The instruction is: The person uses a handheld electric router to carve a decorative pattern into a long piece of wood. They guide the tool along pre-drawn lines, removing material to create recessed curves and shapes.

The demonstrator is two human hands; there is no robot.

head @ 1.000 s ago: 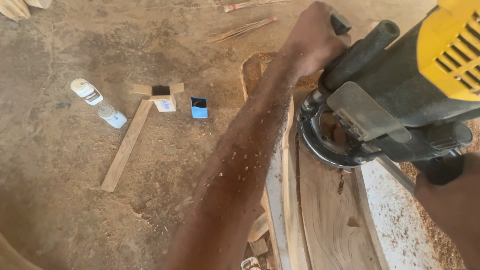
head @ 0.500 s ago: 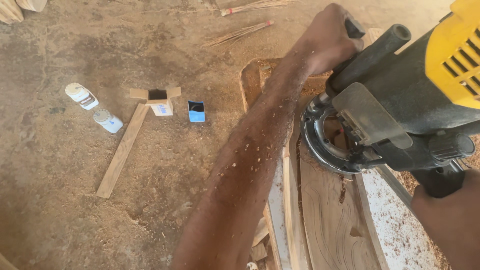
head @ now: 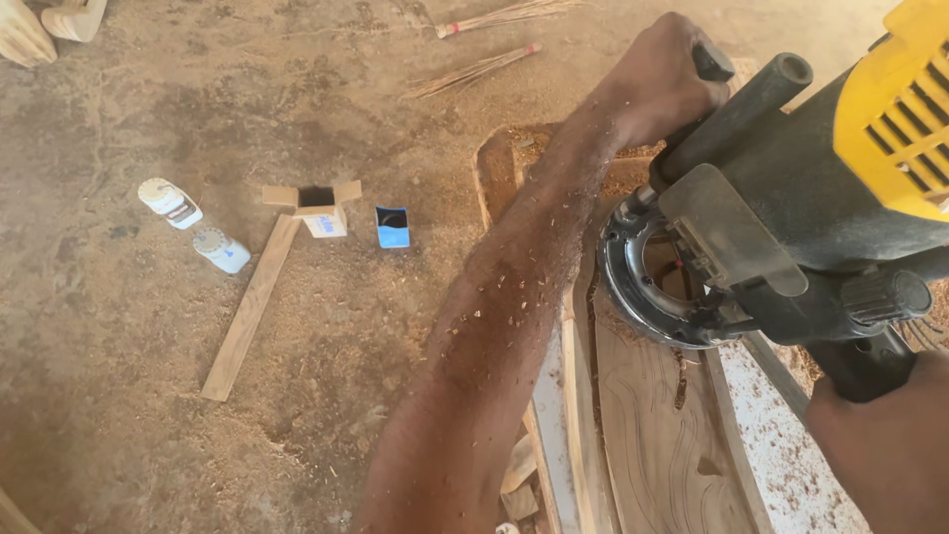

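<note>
A yellow and black power router (head: 791,218) sits with its round base on a carved wooden panel (head: 662,445). My left hand (head: 657,84) grips the router's far black handle, the forearm speckled with wood chips. My right hand (head: 880,435) holds the near handle at the lower right, only partly in view. The panel has curved grooves cut into it and a raised wooden edge strip (head: 578,396) along its left side.
The ground is covered in sawdust. To the left lie a thin wooden slat (head: 252,307), two small white bottles (head: 193,222), an open little carton (head: 318,206) and a blue box (head: 392,226). Broom straws (head: 474,69) lie at the top. Wood offcuts (head: 514,480) sit by the panel.
The view has shifted slightly; the router and both hands sit a little further along the panel, still gripping the handles.
</note>
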